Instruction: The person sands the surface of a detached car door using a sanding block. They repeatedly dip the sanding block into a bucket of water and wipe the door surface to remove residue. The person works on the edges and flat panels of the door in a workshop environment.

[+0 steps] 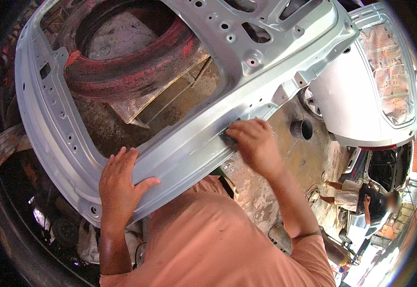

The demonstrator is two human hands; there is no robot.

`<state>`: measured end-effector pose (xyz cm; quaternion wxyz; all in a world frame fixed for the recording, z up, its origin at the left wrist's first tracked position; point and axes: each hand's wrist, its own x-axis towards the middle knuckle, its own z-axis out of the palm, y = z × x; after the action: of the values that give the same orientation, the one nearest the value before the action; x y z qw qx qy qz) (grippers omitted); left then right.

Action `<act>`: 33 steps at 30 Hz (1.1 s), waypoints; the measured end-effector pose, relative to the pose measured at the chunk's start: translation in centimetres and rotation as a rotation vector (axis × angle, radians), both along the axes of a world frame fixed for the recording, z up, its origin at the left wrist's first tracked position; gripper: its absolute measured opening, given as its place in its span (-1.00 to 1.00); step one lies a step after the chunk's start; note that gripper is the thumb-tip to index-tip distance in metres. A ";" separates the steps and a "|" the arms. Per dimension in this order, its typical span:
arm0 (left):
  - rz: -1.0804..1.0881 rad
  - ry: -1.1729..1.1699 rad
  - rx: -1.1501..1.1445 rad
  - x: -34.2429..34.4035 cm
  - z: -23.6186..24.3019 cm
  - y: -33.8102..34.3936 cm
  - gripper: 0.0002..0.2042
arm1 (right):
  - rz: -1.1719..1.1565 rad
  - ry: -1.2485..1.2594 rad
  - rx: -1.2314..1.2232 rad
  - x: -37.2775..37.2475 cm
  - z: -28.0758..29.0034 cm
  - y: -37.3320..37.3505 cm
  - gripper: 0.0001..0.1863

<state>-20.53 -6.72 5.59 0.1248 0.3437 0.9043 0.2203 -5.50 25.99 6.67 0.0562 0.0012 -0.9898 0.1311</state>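
Two hands on a silver-grey car body panel (180, 148), a bare door-type shell with a big window opening and punched holes along its frame. Left hand (121, 184) lies flat and open on the lower frame rail, fingers spread over the top, thumb wrapped toward the near edge. Right hand (252, 143) is curled, fingers pressing a small dark sanding pad (227, 138) against the same rail, further right. Pad mostly hidden under the fingers, so its exact shape is unclear.

Panel runs diagonally, from lower left up to upper right, its near edge just over the person's orange shirt (208, 244). Seen through the opening: a worn tyre with red paint marks (132, 67) lying on a flat board, on a stained concrete floor (285, 162). A small black pot (301, 129) stands on the floor right of the panel. A silver car with paper-masked glass (361, 91) is at far right. Another person (361, 198) stands beyond it, well apart
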 end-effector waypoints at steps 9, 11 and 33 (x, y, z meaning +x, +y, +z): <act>-0.005 -0.004 0.002 0.1 0.1 -0.2 -0.17 | 0.033 0.007 0.017 0.0 0.0 -0.6 -0.64; -0.006 -0.010 0.002 0.0 0.2 0.0 -0.17 | 0.001 -0.023 0.018 0.3 0.4 -0.2 -0.63; -0.017 -0.020 -0.012 -0.1 0.2 -0.1 -0.15 | -0.046 0.004 0.057 0.3 -0.2 -1.0 -0.65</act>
<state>-20.63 -6.80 5.78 0.1376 0.3484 0.9013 0.2173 -5.25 25.02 6.51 0.0609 -0.0197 -0.9928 0.1014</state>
